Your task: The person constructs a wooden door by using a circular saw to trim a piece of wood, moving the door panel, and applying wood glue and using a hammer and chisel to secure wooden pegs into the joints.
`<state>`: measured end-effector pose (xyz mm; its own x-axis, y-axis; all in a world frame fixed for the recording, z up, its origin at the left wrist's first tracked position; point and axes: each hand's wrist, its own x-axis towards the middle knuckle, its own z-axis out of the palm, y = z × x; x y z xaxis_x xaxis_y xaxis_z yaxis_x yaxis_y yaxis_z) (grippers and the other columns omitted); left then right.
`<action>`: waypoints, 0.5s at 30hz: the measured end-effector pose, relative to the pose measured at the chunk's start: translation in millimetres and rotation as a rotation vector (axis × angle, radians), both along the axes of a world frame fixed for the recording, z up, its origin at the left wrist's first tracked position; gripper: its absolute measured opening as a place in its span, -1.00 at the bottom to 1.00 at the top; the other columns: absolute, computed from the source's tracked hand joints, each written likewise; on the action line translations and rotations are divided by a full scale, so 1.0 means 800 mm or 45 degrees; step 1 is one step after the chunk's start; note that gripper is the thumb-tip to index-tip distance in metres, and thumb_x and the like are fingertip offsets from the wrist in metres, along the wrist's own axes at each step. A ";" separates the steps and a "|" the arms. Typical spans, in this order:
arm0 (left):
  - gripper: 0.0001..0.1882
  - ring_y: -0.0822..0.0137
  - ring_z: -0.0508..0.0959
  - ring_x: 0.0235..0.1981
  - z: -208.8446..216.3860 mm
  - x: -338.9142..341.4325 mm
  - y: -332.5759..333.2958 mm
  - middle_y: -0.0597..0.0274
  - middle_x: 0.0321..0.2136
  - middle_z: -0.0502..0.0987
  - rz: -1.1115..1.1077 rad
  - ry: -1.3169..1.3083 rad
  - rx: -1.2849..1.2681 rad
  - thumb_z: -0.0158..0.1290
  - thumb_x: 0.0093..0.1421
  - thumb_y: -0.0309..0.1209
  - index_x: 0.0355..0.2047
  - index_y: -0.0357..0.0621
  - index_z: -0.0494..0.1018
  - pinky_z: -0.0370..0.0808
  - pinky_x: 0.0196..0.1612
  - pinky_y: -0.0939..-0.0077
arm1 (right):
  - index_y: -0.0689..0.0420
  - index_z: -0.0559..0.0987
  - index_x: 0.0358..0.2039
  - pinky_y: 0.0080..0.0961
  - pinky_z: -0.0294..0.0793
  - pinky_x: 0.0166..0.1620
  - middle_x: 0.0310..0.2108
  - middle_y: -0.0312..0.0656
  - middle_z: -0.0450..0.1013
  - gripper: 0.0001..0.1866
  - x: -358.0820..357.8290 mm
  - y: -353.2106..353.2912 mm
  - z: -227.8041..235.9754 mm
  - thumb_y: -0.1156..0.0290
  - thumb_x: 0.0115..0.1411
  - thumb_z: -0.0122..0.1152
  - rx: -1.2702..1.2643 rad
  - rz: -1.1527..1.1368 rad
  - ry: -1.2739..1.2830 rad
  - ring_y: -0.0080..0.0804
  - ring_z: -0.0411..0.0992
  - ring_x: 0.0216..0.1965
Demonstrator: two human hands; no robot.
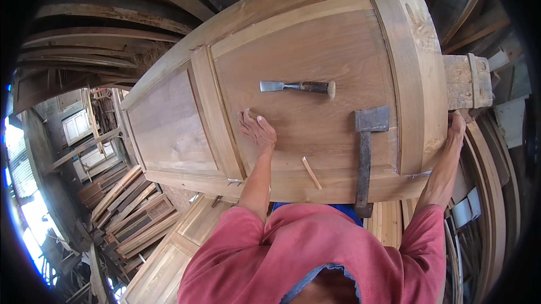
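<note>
A panelled wooden door [304, 39] lies flat across in front of me. My left hand [257, 129] rests on its large panel with fingers spread, holding nothing. My right hand [458, 125] is beyond the door's right edge, at the underside of a wooden block [466, 81]; its fingers are mostly hidden, so I cannot tell whether they grip. On the panel lies a chisel [298, 86] with a broad blade and dark handle. A hatchet-like tool [365, 157] with a blocky metal head lies to the right. Between it and my left arm is a thin pencil-like wooden stick [311, 173].
Another panelled piece [163, 264] leans at the lower left, near a pile of wooden frames and boards [129, 214]. Long planks [101, 36] are stacked at the far left. Curved boards [490, 191] stand close by on the right.
</note>
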<state>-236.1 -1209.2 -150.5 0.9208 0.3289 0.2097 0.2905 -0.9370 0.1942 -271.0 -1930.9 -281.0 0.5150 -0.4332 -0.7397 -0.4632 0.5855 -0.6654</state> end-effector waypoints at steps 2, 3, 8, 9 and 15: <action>-0.38 -0.28 0.12 0.37 0.006 -0.004 0.003 -0.35 0.33 0.14 -0.003 -0.001 -0.070 -0.28 0.42 -0.12 0.32 -0.33 0.14 -0.02 0.36 -0.19 | 0.23 0.60 -0.06 -0.48 0.48 -0.27 -0.30 -0.25 0.51 -0.72 -0.009 0.013 0.021 0.50 0.26 0.04 -0.105 0.019 0.012 -0.49 0.41 -0.37; -0.38 -0.28 0.12 0.37 0.005 -0.003 0.001 -0.35 0.33 0.14 0.001 -0.007 -0.079 -0.28 0.42 -0.12 0.32 -0.33 0.14 -0.02 0.36 -0.19 | 0.26 0.59 -0.02 -0.49 0.49 -0.17 -0.22 -0.20 0.53 -0.69 -0.016 0.019 0.034 0.50 0.25 0.05 -0.172 0.017 0.034 -0.48 0.45 -0.27; -0.36 -0.36 0.10 0.37 0.016 -0.005 0.001 -0.36 0.34 0.14 -0.088 -0.035 -0.181 -0.27 0.40 -0.10 0.31 -0.34 0.12 -0.01 0.38 -0.19 | 0.32 0.56 0.08 -0.55 0.43 0.09 -0.06 -0.11 0.55 -0.62 -0.017 0.118 0.139 0.54 0.28 0.00 -0.832 0.241 -0.063 -0.43 0.50 -0.03; -0.36 -0.36 0.10 0.37 0.017 -0.006 0.004 -0.36 0.34 0.14 -0.089 -0.047 -0.190 -0.27 0.40 -0.10 0.31 -0.34 0.12 -0.01 0.38 -0.19 | 0.32 0.56 0.08 -0.55 0.43 0.09 -0.06 -0.11 0.55 -0.62 -0.007 0.152 0.172 0.54 0.28 0.00 -0.843 0.238 -0.073 -0.43 0.50 -0.03; -0.38 -0.40 0.09 0.35 0.010 -0.004 0.013 -0.37 0.33 0.14 -0.352 -0.107 -0.265 -0.24 0.39 -0.14 0.29 -0.36 0.13 -0.03 0.40 -0.21 | 0.27 0.56 0.08 -0.48 0.45 -0.01 -0.12 -0.09 0.54 -0.64 0.018 0.307 0.275 0.53 0.32 -0.04 -1.481 0.664 -0.221 -0.40 0.47 -0.12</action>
